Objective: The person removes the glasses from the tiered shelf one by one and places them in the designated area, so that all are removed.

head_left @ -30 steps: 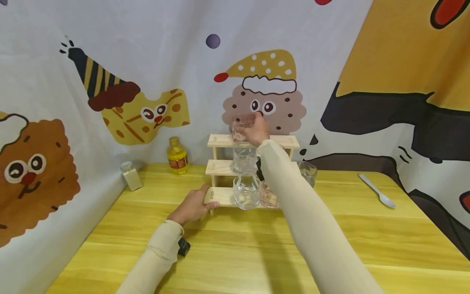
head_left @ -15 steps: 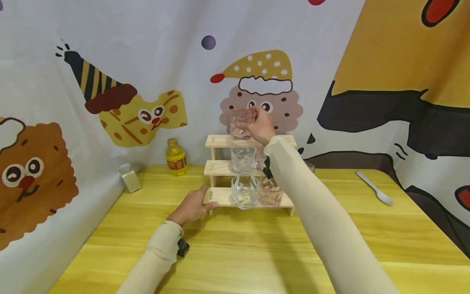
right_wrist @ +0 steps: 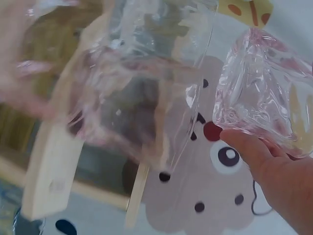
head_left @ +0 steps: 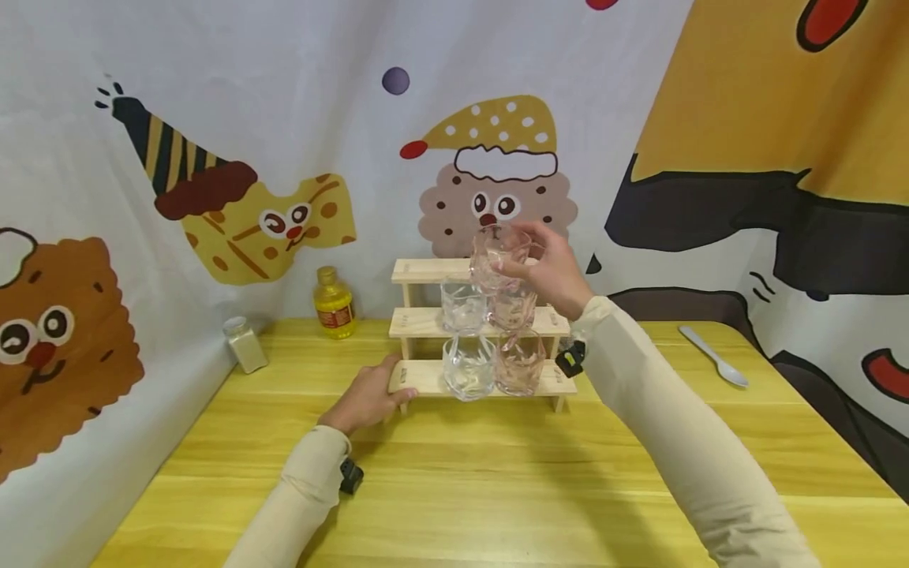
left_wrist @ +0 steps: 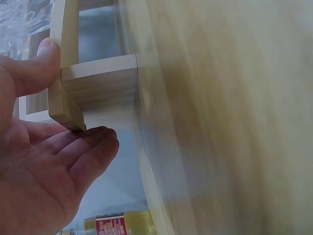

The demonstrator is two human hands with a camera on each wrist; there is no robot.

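My right hand (head_left: pixel 550 264) holds a pink-tinted glass (head_left: pixel 495 259) in front of the top tier of a three-tier wooden stand (head_left: pixel 426 271). In the right wrist view, the fingers and thumb are on one side of that pink glass (right_wrist: pixel 261 93). My left hand (head_left: pixel 365 398) grips the left end of the lowest tier; the left wrist view has the thumb on one face of the board (left_wrist: pixel 68 105) and the fingers behind its end. On the middle tier stand a clear glass (head_left: pixel 463 308) and a pink glass (head_left: pixel 513 308). The bottom tier bears another clear glass (head_left: pixel 469 371) and pink glass (head_left: pixel 520 364).
A bottle of yellow liquid (head_left: pixel 334 306) and a small white-filled jar (head_left: pixel 245 345) stand left of the stand. A pale spoon (head_left: pixel 713 356) lies at the right on the wooden table (head_left: pixel 454 489). A printed cloth (head_left: pixel 298 95) hangs behind.
My right hand has moved right with the pink glass, from over the left-middle of the top tier toward its right part. The left hand keeps its hold on the stand.
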